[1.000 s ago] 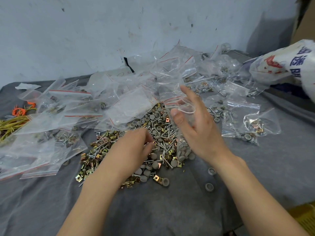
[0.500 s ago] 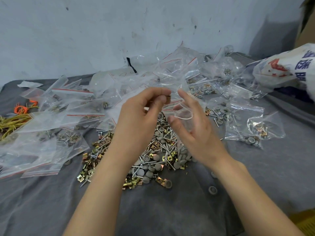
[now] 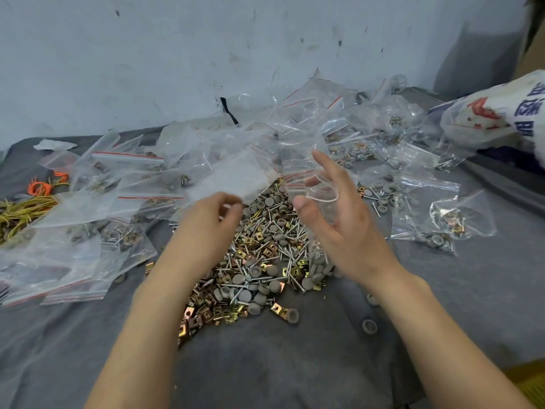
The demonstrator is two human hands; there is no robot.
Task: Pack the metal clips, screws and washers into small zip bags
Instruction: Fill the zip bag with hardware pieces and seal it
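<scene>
The right hand (image 3: 342,228) pinches a small zip bag (image 3: 303,178) open at its mouth, with grey washers (image 3: 318,268) in its bottom. The left hand (image 3: 211,222) is curled beside it; I cannot tell whether it holds anything. Below lies the loose pile (image 3: 259,255) of clips, screws and washers, and filled bags (image 3: 427,214) lie to the right.

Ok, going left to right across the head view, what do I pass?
Yellow and orange wire ties → empty zip bags → left hand → right hand holding an open zip bag → filled zip bag → printed white sack. The loose hardware pile spans both hands, so it's left out.
</scene>
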